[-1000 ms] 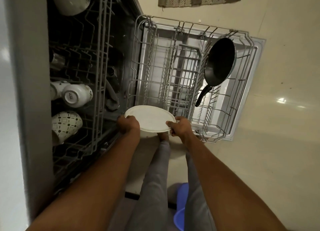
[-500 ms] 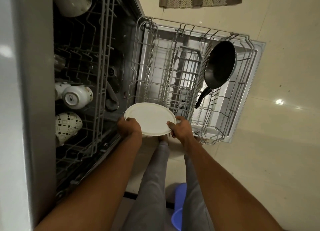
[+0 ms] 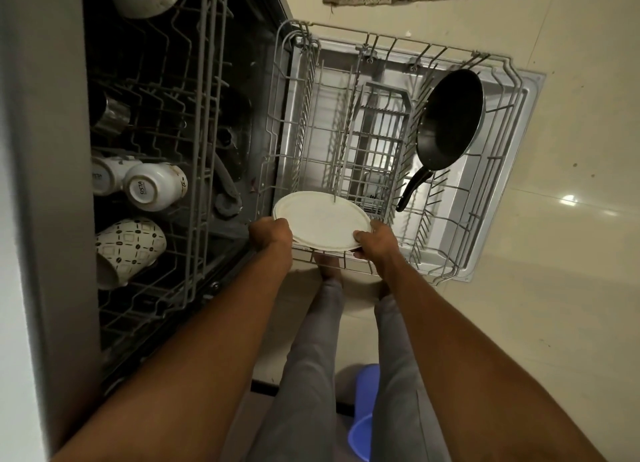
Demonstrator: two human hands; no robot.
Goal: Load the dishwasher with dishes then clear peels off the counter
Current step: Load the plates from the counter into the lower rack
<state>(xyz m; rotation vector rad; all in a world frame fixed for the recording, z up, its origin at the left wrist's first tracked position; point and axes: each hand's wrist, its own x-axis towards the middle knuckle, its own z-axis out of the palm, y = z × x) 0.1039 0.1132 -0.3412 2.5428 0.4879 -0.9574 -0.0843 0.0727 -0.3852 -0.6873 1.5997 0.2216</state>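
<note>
Hands on opposite rims: left hand [image 3: 271, 233] and right hand [image 3: 375, 241] both curl fingers around white plate [image 3: 320, 220], held over near edge of lower rack [image 3: 460, 271], likely for control while slotting between tines. Beyond it, black pan [image 3: 450, 118] leans against right side, leaving middle rows free. Peels not visible.

Dim warm light, floor [image 3: 571, 288] glare, wide-angle edge distortion.
</note>
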